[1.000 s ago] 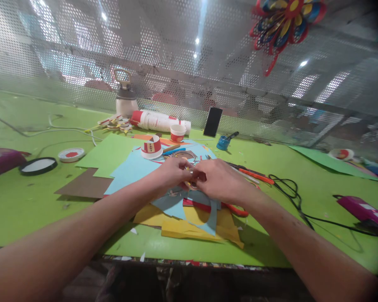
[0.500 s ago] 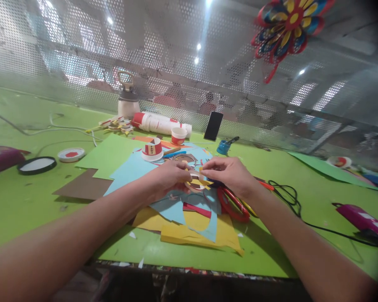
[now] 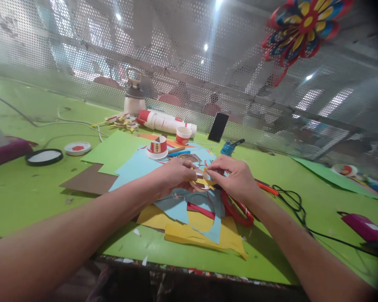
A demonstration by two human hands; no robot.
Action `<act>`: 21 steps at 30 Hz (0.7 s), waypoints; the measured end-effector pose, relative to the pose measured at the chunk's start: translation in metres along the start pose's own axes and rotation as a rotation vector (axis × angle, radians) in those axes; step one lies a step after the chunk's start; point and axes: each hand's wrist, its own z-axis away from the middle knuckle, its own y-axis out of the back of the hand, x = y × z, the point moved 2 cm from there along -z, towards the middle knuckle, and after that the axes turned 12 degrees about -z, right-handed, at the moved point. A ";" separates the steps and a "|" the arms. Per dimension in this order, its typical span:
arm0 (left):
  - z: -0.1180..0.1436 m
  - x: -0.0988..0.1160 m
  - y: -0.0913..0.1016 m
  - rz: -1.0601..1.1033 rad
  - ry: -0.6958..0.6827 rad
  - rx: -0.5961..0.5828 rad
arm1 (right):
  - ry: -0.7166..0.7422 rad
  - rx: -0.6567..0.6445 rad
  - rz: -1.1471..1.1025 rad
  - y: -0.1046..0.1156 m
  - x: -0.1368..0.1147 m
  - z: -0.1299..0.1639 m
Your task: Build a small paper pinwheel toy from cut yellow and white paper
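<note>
My left hand [image 3: 174,174] is closed on the edge of a small round paper craft [image 3: 201,186], a ring crossed by brown, white and yellow strips. At its upper right rim, my right hand [image 3: 234,174] pinches a small yellow paper piece [image 3: 206,170] between thumb and forefinger. Both hands hover over light blue paper [image 3: 135,161] with cut-out curves. Red-handled scissors [image 3: 245,217] lie just below my right wrist, partly covered. Yellow paper [image 3: 192,237] lies nearer the table edge.
A red-and-white paper cup [image 3: 157,147] stands upside down behind my left hand, near another cup [image 3: 183,135] and a stack of cups [image 3: 164,121]. A phone [image 3: 218,126] leans beyond a blue jar [image 3: 228,148]. At right, a black cord [image 3: 327,233] runs to a magenta device [image 3: 367,228].
The whole view has shifted slightly, so things appear a little further right. Both hands keep their hold at the paper craft, with only small finger movement.
</note>
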 end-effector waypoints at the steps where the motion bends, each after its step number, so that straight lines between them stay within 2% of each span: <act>1: 0.000 0.000 0.000 0.005 -0.001 -0.005 | 0.019 -0.006 0.014 0.000 0.000 0.000; 16: 0.002 0.004 -0.002 0.031 -0.005 0.014 | 0.014 0.009 0.061 0.002 0.001 -0.002; 21: 0.000 0.002 -0.002 0.063 -0.009 0.062 | 0.017 0.029 0.054 0.001 0.002 -0.001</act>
